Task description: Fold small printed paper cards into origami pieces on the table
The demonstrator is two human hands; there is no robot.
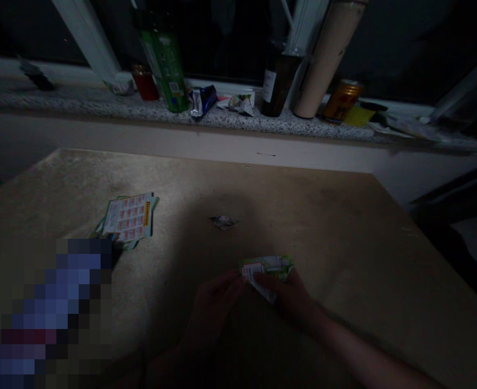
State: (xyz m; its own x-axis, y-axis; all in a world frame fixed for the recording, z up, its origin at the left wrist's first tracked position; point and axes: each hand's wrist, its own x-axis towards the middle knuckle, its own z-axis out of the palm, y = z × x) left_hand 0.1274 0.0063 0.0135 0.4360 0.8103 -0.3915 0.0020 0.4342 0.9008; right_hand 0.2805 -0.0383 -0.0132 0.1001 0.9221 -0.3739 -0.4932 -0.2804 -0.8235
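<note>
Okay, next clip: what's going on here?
In dim light, someone holds a folded printed paper over a table with both bare hands. The left hand pinches its left corner; the right hand grips the other side. Beyond the hands lies a small folded piece; a stack of printed sheets lies farther left.

Green-and-white printed paper (271,264), seemingly folded, between both hands (214,300) (297,297)
</note>
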